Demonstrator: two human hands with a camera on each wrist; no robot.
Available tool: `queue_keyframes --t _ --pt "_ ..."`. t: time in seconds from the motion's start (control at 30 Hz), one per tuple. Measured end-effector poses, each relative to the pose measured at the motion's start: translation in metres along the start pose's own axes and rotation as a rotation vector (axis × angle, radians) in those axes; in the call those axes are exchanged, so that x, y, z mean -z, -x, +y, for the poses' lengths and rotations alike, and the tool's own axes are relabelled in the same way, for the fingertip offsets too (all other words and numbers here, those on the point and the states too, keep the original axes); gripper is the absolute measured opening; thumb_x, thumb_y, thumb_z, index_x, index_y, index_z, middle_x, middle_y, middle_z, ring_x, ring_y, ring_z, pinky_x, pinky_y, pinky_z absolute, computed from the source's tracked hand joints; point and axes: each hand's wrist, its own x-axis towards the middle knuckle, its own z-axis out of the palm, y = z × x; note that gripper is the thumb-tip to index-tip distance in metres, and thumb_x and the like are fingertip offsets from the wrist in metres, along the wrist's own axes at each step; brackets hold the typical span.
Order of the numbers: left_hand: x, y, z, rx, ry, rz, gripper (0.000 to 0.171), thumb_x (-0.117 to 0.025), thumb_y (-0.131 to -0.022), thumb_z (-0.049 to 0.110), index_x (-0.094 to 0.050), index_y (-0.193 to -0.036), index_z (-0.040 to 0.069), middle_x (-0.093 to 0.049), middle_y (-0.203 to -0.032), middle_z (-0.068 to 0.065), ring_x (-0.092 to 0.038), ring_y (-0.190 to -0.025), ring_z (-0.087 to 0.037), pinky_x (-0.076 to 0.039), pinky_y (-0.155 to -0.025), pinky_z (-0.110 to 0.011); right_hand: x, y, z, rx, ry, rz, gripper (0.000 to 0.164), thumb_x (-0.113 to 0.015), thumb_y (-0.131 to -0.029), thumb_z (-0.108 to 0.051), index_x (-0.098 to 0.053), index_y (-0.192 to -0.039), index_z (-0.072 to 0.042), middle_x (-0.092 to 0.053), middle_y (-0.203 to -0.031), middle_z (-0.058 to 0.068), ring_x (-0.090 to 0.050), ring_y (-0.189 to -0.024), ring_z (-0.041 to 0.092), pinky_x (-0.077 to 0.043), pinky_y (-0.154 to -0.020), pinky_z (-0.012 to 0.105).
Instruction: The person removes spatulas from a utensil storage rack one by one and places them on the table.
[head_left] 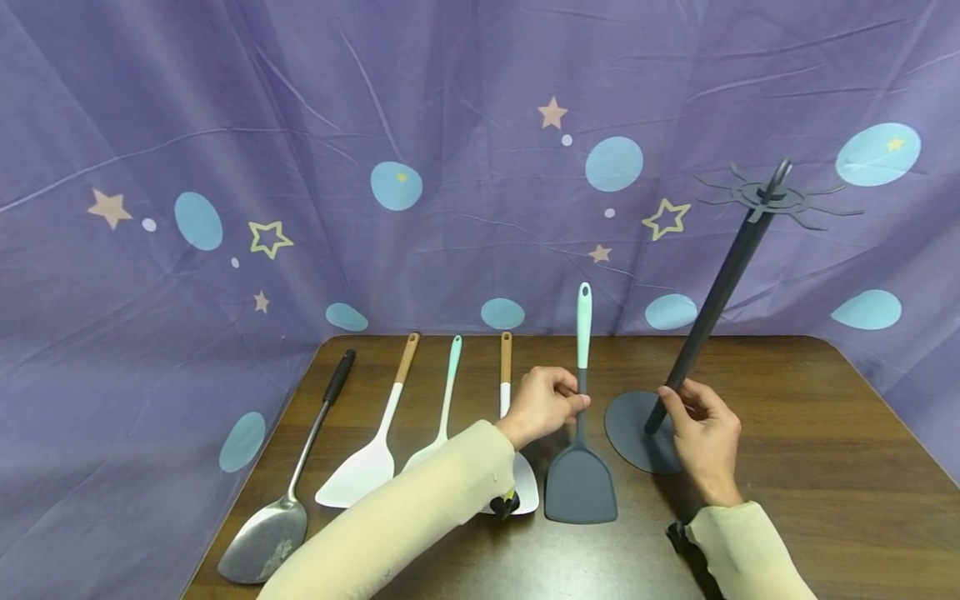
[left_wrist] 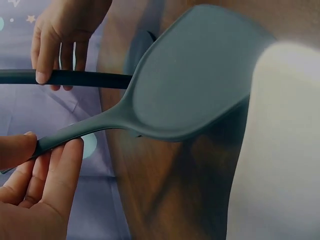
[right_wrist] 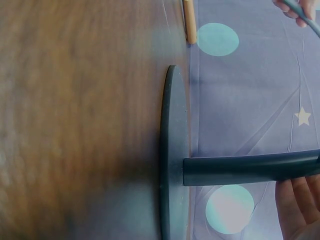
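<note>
My left hand [head_left: 546, 403] pinches the dark neck of a grey spatula [head_left: 581, 487] with a mint-green handle. Its blade points down, and the left wrist view shows it raised off the table. My right hand [head_left: 705, 437] holds the lower black pole of a utensil stand [head_left: 720, 292], thumb on one side and fingers on the other. The stand has a round flat base [right_wrist: 174, 125] on the table and a ring of thin hooks at its top. A white spatula [head_left: 527, 483] with a wooden handle lies left of the grey one, partly hidden by my left arm.
Further left on the wooden table [head_left: 825, 433] lie a mint-handled white spatula [head_left: 442, 425], a wooden-handled white spatula [head_left: 363, 471] and a metal spatula [head_left: 272, 533] with a black handle. A purple patterned curtain [head_left: 465, 100] hangs behind the table.
</note>
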Motion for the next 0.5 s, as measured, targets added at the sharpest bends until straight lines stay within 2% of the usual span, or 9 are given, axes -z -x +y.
queue_keyframes --t 0.1,0.23,0.3,0.43,0.5 --pt "0.0002 -0.0017 -0.0017 0.019 -0.003 0.006 0.008 -0.073 -0.082 0.003 -0.066 -0.082 0.0 -0.065 -0.07 -0.004 -0.068 -0.06 -0.024 -0.058 -0.056 -0.032 -0.0001 0.0002 -0.0005 0.001 -0.001 0.0 0.013 -0.071 -0.083 0.001 -0.07 -0.095 0.006 -0.069 -0.08 0.005 -0.063 -0.07 0.001 -0.05 -0.067 0.01" --pt "0.0008 -0.0033 -0.005 0.034 -0.009 0.016 0.009 -0.073 -0.082 0.003 -0.065 -0.082 -0.001 -0.064 -0.07 -0.004 -0.069 -0.061 -0.025 -0.057 -0.054 -0.028 -0.0004 0.0006 -0.0012 0.003 -0.002 -0.005 0.013 -0.07 -0.083 0.0 -0.07 -0.095 0.006 -0.069 -0.083 0.016 -0.063 -0.071 0.001 -0.05 -0.068 0.01" --pt "0.0004 -0.0042 -0.0064 0.035 -0.025 0.024 0.009 -0.073 -0.082 0.003 -0.065 -0.081 -0.001 -0.064 -0.069 -0.004 -0.069 -0.061 -0.025 -0.056 -0.052 -0.026 -0.0002 0.0005 -0.0012 0.004 -0.001 -0.005 0.013 -0.07 -0.083 0.0 -0.07 -0.096 0.006 -0.07 -0.082 0.014 -0.063 -0.071 0.001 -0.05 -0.068 0.01" --pt "-0.0014 -0.0065 -0.0069 0.048 -0.151 0.053 0.01 -0.074 -0.082 0.007 -0.066 -0.079 0.003 -0.066 -0.065 0.0 -0.068 -0.057 -0.021 -0.053 -0.05 -0.021 0.0005 0.0001 -0.0008 0.003 -0.001 -0.002 0.013 -0.071 -0.082 0.002 -0.07 -0.095 0.006 -0.069 -0.08 0.001 -0.063 -0.071 0.0 -0.05 -0.068 0.01" --pt "-0.0028 -0.0084 -0.0067 0.063 -0.218 0.066 0.011 -0.075 -0.081 0.009 -0.066 -0.076 0.005 -0.067 -0.062 0.001 -0.067 -0.053 -0.017 -0.051 -0.05 -0.019 0.0006 0.0001 -0.0008 0.0 0.0 0.001 0.014 -0.071 -0.082 0.002 -0.07 -0.095 0.006 -0.069 -0.08 -0.001 -0.063 -0.071 0.0 -0.05 -0.068 0.01"
